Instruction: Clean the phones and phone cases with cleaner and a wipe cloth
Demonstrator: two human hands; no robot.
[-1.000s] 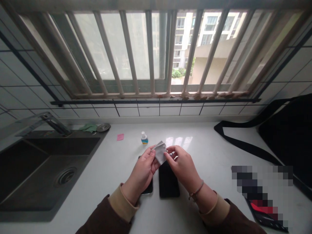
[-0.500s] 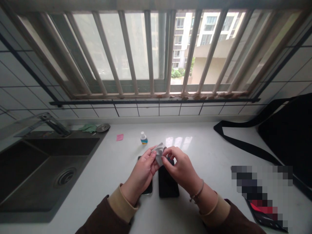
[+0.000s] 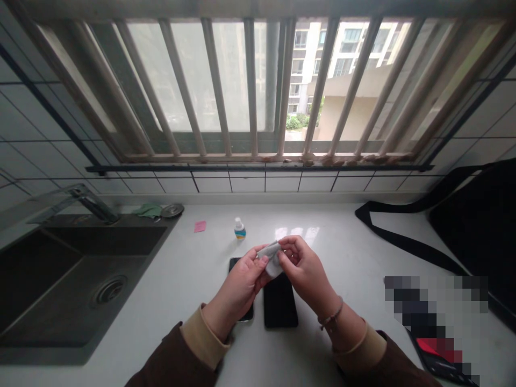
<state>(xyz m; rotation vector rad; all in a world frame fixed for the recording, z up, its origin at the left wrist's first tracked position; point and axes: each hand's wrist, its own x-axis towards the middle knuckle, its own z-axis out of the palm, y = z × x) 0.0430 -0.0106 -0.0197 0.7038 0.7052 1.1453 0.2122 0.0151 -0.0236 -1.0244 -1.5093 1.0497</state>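
Observation:
Between my two hands is a small grey cloth (image 3: 272, 259), partly folded over and held above the counter. My left hand (image 3: 244, 277) pinches its left side between thumb and fingers. At its right side, my right hand (image 3: 300, 260) grips the edge with thumb and fingertips. Below the cloth lies a black smartphone (image 3: 280, 307) flat on the counter. A second phone (image 3: 246, 314) lies to its left, mostly covered by my left hand. Just beyond my hands stands a small white bottle (image 3: 239, 229) with a blue and yellow label.
A pink sticky note (image 3: 200, 226) lies left of the bottle. The dark sink (image 3: 133, 293) with its tap (image 3: 97, 205) takes up the left. A green cloth (image 3: 148, 210) and a metal strainer (image 3: 172, 210) sit behind it. A black bag (image 3: 475, 215) with a strap is at right.
The grey cloth has gone from spread out to folded over between my fingers. My right hand has shifted slightly up and right. The whole view has moved a little.

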